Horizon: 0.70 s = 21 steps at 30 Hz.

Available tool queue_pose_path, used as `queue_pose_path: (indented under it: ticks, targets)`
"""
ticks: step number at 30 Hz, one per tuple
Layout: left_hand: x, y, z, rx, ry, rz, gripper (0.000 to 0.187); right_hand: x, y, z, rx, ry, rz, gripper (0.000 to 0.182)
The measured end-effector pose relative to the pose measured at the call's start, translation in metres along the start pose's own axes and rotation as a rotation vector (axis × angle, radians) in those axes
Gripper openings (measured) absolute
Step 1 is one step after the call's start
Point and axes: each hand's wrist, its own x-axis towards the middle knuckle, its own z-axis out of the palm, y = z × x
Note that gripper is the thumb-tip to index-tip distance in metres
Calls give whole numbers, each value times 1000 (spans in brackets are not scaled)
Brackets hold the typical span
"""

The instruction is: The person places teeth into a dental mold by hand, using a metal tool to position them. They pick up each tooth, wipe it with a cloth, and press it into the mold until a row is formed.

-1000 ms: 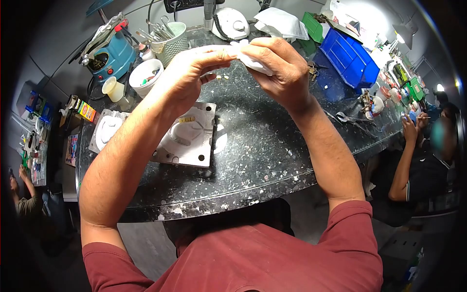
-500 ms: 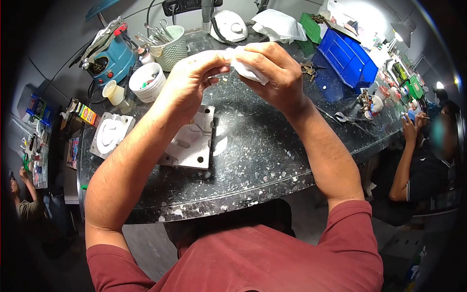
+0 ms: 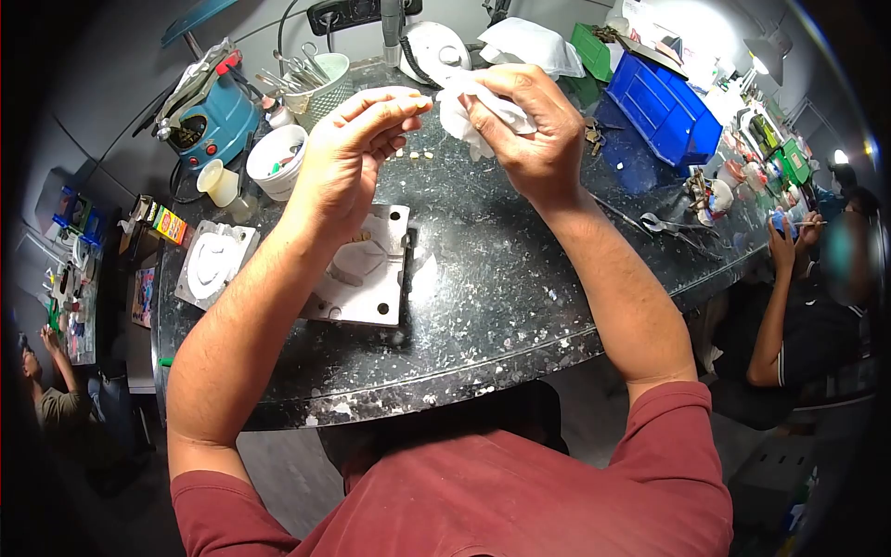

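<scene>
My left hand [image 3: 353, 139] is closed in a pinch, raised over the bench, thumb and forefinger together on something too small to make out. To its right, my right hand [image 3: 543, 139] grips a crumpled white tissue [image 3: 458, 116] whose edge comes close to the left fingertips. On the bench just beyond the left fingers lie a few small pale tooth-like pieces [image 3: 416, 155]. Below my left wrist sits a metal flask half [image 3: 390, 278] filled with white plaster, partly covered by the forearm. A second flask half [image 3: 215, 263] with a curved plaster form rests left of that forearm.
A white tub [image 3: 269, 172], a cream cup [image 3: 219, 184] and a basket of tools [image 3: 329, 93] stand at back left, beside a blue machine [image 3: 218, 121]. Pliers [image 3: 668, 227] and a blue bin [image 3: 654, 111] are on the right. Other people work at both sides.
My hands have drawn apart. The left fingertips came away from the tissue, which now hangs looser and more spread in my right hand. More small pale pieces show on the bench.
</scene>
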Motion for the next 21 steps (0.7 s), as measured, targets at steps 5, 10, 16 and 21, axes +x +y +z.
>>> queue_pose_path:
  ticks: [5, 10, 16, 21]
  targets:
    - [0, -6, -3, 31, 15, 13, 30, -3, -5, 4, 125, 60, 273, 18]
    - [-3, -6, 4, -12, 63, 54, 34, -4, -13, 8, 112, 5, 170, 22]
    - [-6, -9, 6, -17, 102, 103, 38, -9, -14, 11, 57, -57, 72, 33]
    - [-11, -5, 15, 136, 107, 99, 30, -7, -16, 6, 44, -63, 20, 37]
